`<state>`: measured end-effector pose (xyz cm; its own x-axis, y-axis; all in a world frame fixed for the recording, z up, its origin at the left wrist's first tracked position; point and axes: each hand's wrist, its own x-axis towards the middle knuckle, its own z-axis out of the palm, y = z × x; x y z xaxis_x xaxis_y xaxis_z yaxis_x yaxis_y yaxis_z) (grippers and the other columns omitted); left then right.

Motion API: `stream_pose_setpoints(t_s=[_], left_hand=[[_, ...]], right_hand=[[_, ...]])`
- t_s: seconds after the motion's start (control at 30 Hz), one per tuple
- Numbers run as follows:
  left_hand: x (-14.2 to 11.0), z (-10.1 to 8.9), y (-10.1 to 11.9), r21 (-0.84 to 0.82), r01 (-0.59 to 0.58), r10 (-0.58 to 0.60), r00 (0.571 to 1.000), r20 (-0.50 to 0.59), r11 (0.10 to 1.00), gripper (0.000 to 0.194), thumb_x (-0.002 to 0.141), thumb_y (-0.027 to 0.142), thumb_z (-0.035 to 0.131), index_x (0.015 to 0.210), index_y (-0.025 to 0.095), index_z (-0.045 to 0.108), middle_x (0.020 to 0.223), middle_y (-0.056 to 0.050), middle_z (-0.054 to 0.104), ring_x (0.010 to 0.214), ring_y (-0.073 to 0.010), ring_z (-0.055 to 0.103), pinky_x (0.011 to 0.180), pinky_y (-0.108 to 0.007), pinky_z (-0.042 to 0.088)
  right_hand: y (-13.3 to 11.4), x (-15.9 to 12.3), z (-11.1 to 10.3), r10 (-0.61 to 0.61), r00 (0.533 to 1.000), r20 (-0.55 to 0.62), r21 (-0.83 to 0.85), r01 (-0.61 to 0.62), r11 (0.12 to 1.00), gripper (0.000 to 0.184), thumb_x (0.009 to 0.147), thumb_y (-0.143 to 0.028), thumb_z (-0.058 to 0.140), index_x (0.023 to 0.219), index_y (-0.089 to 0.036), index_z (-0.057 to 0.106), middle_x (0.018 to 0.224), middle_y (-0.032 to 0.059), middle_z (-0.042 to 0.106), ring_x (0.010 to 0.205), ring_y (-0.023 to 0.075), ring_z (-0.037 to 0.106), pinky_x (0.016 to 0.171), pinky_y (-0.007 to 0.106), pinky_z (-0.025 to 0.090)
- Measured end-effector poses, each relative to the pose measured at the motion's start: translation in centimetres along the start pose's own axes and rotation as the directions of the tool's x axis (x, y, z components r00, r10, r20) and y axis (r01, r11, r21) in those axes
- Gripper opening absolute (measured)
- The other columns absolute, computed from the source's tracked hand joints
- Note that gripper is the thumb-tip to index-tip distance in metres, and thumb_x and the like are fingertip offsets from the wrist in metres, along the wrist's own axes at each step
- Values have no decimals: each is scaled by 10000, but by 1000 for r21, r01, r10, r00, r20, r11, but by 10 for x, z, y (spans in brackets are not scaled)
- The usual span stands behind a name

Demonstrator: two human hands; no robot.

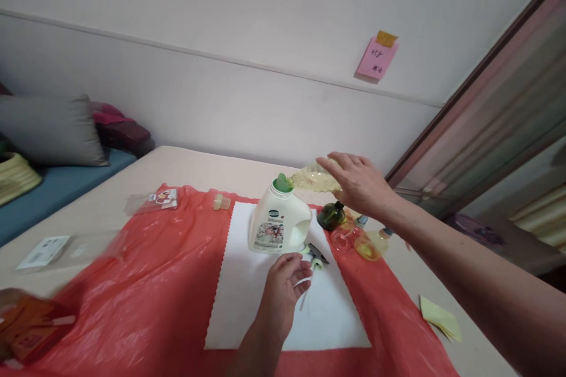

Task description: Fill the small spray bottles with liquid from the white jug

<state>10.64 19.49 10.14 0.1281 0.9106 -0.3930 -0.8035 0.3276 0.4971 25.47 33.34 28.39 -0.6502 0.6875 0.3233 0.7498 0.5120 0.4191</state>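
My right hand is wrapped round a clear bottle of pale yellow liquid. The bottle lies almost horizontal, its neck at the green mouth of a white laundry detergent jug. The jug stands upright on a white sheet. In front of it, my left hand hovers with loosely curled fingers apart and nothing visible in them. Just right of those fingers, a spray trigger head with a thin dip tube lies on the sheet.
Dark green, pink and yellow bottles stand right of the jug. A translucent cap sits left on red plastic. Clear packaging, an orange object and yellow notes lie around.
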Motion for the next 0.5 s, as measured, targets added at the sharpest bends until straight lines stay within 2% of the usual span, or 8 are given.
stream_pose_setpoints(t_s=[0.17,0.33,0.5], left_hand=[[-3,0,3,-17,-4,4,1000,6,1000,319,669,347,812,873,167,645,863,-73,723,790,-166,656,731,-279,446],[-3,0,4,-21,-4,4,1000,5,1000,301,690,335,798,881,166,638,865,-73,721,798,-167,662,733,-277,451],[-1,-1,2,-29,-8,9,1000,13,1000,297,697,328,795,889,166,636,877,-76,722,799,-170,665,730,-279,451]], right_hand=[[0,-8,14,77,997,29,119,-80,990,732,735,-152,591,1437,-239,402,1397,137,500,1215,325,529,976,490,467],[4,-16,30,127,989,75,300,-144,943,748,725,-178,619,1442,-198,405,1408,148,499,1179,309,566,954,456,502],[10,-17,31,124,988,92,288,-145,947,767,734,-191,623,1462,-195,382,1415,153,485,1192,321,558,959,477,497]])
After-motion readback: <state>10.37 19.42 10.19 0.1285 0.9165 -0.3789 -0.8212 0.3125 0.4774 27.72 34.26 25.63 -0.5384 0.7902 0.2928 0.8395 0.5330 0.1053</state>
